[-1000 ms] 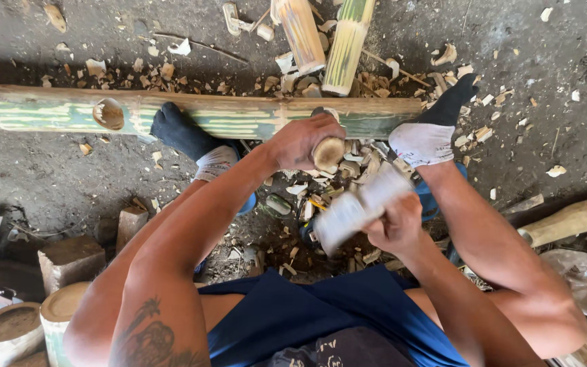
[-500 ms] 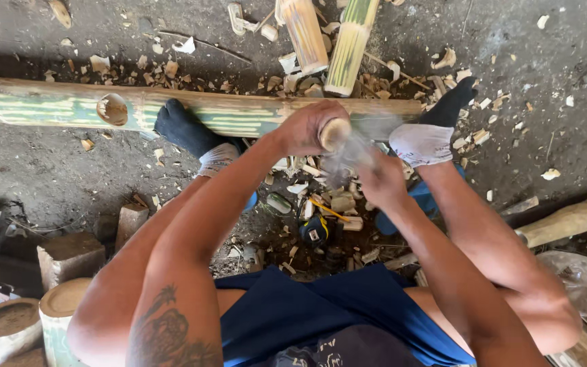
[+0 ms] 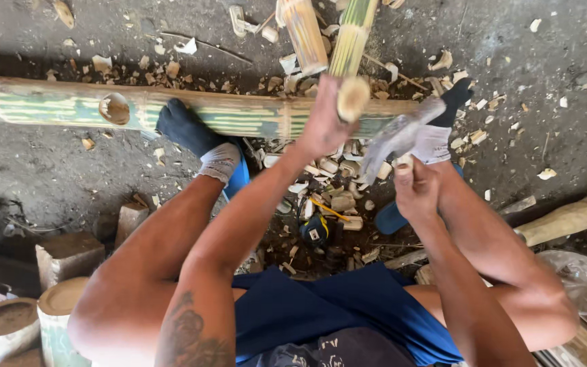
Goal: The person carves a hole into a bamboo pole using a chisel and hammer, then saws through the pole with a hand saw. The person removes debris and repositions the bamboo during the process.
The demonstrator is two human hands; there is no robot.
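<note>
Above a dirt floor [image 3: 49, 170] littered with pale wood chips [image 3: 321, 170]: left hand [image 3: 324, 126] wrapped around a short bamboo piece [image 3: 352, 95], now raised higher than half a second ago, cut end round and tan. Right hand [image 3: 416, 190] closed on a blade handle — the blade [image 3: 399, 136] a grey motion blur, swung up beside the piece. Beyond, a long green-striped bamboo pole [image 3: 49, 102] lying crosswise under two socked feet [image 3: 195, 139] — smooth, cylindrical, one oval hole.

- Your left hand [image 3: 324, 126] is stretched well forward on a straight, tattooed forearm, fingers closed in a firm grip.
- Your right hand [image 3: 416, 190] sits nearer your body, fist clenched, elbow bent outward over the right knee.
</note>
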